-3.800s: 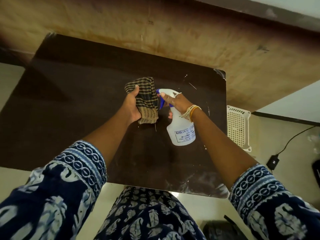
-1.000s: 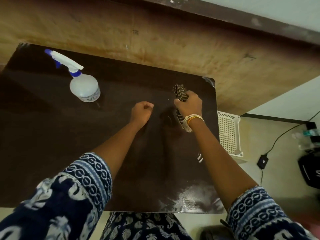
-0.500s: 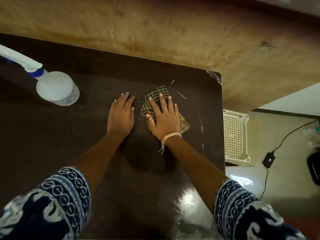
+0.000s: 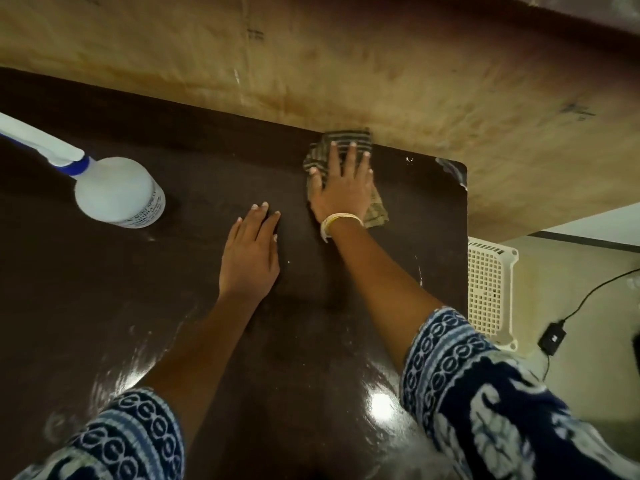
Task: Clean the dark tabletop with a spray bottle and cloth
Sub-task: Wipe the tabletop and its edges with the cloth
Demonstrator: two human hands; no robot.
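Observation:
My right hand (image 4: 343, 187) lies flat with spread fingers on the checked brown cloth (image 4: 375, 211), pressing it against the dark tabletop (image 4: 173, 292) right at the table's far edge. The hand covers most of the cloth. My left hand (image 4: 251, 252) rests flat on the bare tabletop, a little nearer to me and to the left of the cloth, holding nothing. The white spray bottle (image 4: 117, 192) with its blue collar stands upright at the far left of the table, apart from both hands.
A tan wall surface (image 4: 346, 64) runs along the table's far edge. Off the right edge stands a white perforated plastic basket (image 4: 488, 289). A black adapter with its cable (image 4: 553, 337) lies on the pale floor. White smears mark the table's right side.
My right hand has pushed the cloth away from me to the table's far edge. My left hand stays flat on the table. Earlier the bottle was set down at the left.

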